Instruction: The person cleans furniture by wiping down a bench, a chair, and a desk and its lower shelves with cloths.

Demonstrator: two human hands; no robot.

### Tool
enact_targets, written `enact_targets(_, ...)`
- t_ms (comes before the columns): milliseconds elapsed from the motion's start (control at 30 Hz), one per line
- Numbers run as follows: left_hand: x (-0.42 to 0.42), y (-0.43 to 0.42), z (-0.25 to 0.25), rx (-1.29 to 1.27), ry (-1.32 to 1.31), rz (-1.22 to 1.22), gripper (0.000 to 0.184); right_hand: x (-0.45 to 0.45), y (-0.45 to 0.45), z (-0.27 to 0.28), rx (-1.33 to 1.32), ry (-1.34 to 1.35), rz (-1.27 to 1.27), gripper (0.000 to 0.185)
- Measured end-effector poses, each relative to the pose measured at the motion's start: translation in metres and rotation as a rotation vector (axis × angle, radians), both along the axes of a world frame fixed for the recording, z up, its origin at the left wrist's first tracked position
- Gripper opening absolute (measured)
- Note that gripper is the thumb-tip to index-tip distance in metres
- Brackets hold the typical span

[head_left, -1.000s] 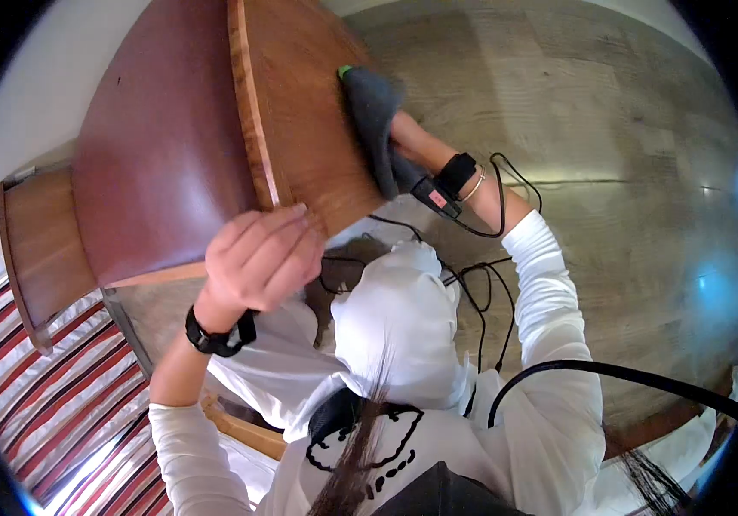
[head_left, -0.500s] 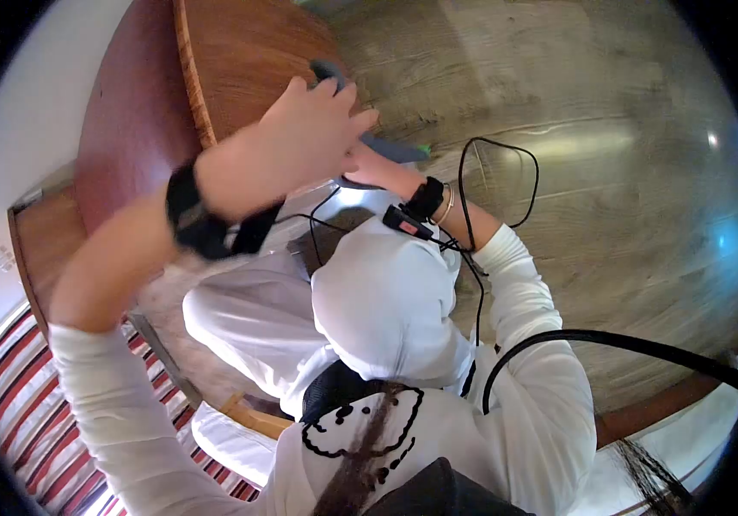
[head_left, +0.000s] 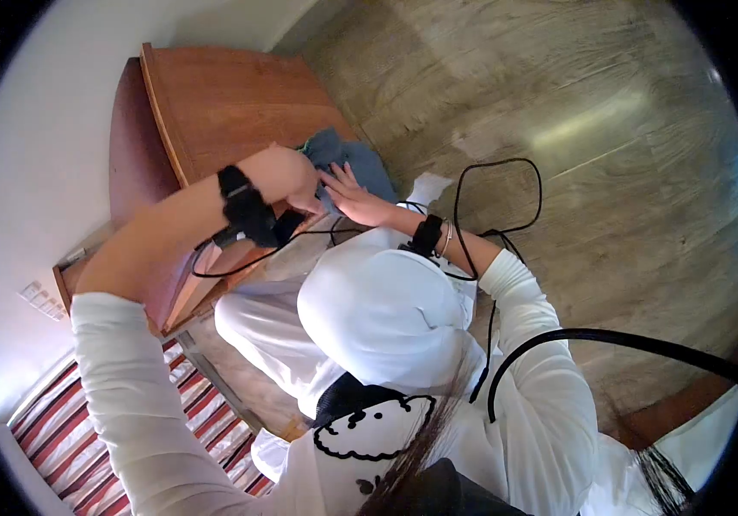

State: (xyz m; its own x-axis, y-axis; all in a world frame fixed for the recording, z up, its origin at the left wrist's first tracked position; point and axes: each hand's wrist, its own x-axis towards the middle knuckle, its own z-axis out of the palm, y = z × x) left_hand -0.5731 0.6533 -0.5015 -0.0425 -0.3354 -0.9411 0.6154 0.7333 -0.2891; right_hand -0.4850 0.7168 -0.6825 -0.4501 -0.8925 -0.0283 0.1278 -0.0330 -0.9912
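A grey-blue cloth [head_left: 369, 168] with a green edge lies bunched at the near right corner of the wooden cabinet [head_left: 231, 103]. My left hand [head_left: 293, 179] is bent over the cloth's left side, with its fingers closed on it and partly hidden behind the back of the hand. From the right, my right hand [head_left: 357, 199] rests against the cloth's lower part, fingers spread. Both hands are close together, and each wrist carries a black strap.
Black cables [head_left: 541, 193] loop over the wooden floor [head_left: 618, 198] and across my legs. My white-clothed knees [head_left: 378, 301] are just below the hands. A red-and-white striped fabric [head_left: 85, 447] lies at lower left, and a white wall [head_left: 51, 172] rises at left.
My left hand has come down from over the cabinet onto the cloth. The right hand, earlier inside or under the cloth, now shows spread fingers against it. The view has shifted, showing more wall.
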Motion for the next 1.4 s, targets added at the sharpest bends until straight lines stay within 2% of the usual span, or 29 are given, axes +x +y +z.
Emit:
enact_targets(67, 0.001, 0.018, 0.039, 0.319, 0.137, 0.08, 0.064, -0.018, -0.007, -0.003, -0.034, 0.024, 0.025, 0.057)
enact_targets(133, 0.016, 0.022, 0.059, 0.471, 0.374, 0.061, 0.055, -0.037, -0.022, -0.011, -0.09, 0.068, 0.089, 0.059)
enact_targets(200, 0.036, 0.014, 0.086, 0.629, 0.573, -0.064, 0.056, -0.054, -0.037, -0.015, -0.147, 0.125, 0.159, 0.061)
enact_targets(233, 0.045, 0.012, 0.101, 0.617, 0.581, -0.069, 0.056, -0.069, -0.037, 0.0, -0.096, 0.15, 0.177, 0.065)
enact_targets(300, 0.073, 0.003, 0.134, 0.552, 0.853, -0.121, 0.061, -0.08, -0.076, -0.006, -0.106, 0.164, 0.133, 0.065)
enact_targets(367, 0.103, 0.003, 0.146, 0.302, 0.99, -0.125, 0.067, -0.107, -0.101, -0.016, -0.077, 0.155, 0.092, 0.066)
enact_targets(433, 0.14, -0.004, 0.147, 0.236, 1.1, 0.166, 0.071, -0.138, -0.114, -0.008, -0.068, 0.163, 0.074, 0.067)
enact_targets(500, 0.203, -0.01, 0.15, 0.189, 1.086, 0.165, 0.066, -0.139, -0.132, -0.006, -0.024, 0.185, 0.071, 0.066)
enact_targets(533, 0.194, -0.005, 0.141, 0.177, 1.096, 0.157, 0.064, -0.172, -0.141, -0.017, -0.034, 0.194, 0.1, 0.066)
enact_targets(600, 0.201, -0.001, 0.133, 0.159, 1.126, 0.318, 0.061, -0.193, -0.152, -0.027, -0.02, 0.135, 0.031, 0.06)
enact_targets(633, 0.206, -0.005, 0.126, 0.273, 1.201, 0.191, 0.059, -0.203, -0.16, -0.033, -0.017, 0.107, 0.005, 0.057)
enact_targets(667, 0.204, -0.003, 0.128, 0.244, 1.215, 0.207, 0.059, -0.215, -0.168, -0.039, -0.016, 0.076, -0.019, 0.055)
enact_targets(733, 0.194, -0.001, 0.128, 0.331, 1.203, 0.332, 0.057, -0.219, -0.23, -0.121, -0.132, 0.061, -0.23, 0.053)
enact_targets(800, 0.19, 0.003, 0.125, 0.289, 1.255, 0.363, 0.056, -0.217, -0.201, -0.107, -0.091, -0.072, -0.192, 0.052)
enact_targets(867, 0.188, 0.0, 0.121, 0.408, 1.285, 0.312, 0.06, -0.204, -0.169, -0.094, -0.077, -0.178, -0.131, 0.051)
enact_targets(933, 0.184, -0.001, 0.12, 0.444, 1.431, 0.358, 0.067, -0.183, -0.13, -0.08, -0.053, -0.29, -0.058, 0.051)
enact_targets(1000, 0.182, -0.003, 0.125, 0.503, 1.37, 0.365, 0.077, -0.153, -0.089, -0.066, -0.008, -0.415, 0.004, 0.05)
enact_targets(1033, 0.179, -0.003, 0.12, 0.47, 1.423, 0.383, 0.077, -0.138, -0.07, -0.061, 0.014, -0.477, 0.029, 0.05)
enact_targets(1100, 0.178, -0.007, 0.111, 0.596, 1.445, 0.309, 0.082, -0.11, -0.035, -0.049, 0.072, -0.593, 0.085, 0.05)
enact_targets(1167, 0.167, -0.011, 0.11, 0.67, 1.487, 0.365, 0.09, -0.092, -0.008, -0.034, 0.134, -0.685, 0.12, 0.049)
enact_targets(1233, 0.156, -0.006, 0.096, 0.718, 1.542, 0.25, 0.092, -0.081, 0.021, -0.022, 0.196, -0.737, 0.139, 0.049)
enact_targets(1300, 0.141, -0.005, 0.083, 0.851, 1.582, 0.3, 0.089, -0.08, 0.048, -0.007, 0.252, -0.775, 0.132, 0.048)
enact_targets(1400, 0.125, -0.009, 0.082, 1.207, 1.685, 0.343, 0.086, -0.09, 0.088, 0.031, 0.337, -0.797, 0.076, 0.047)
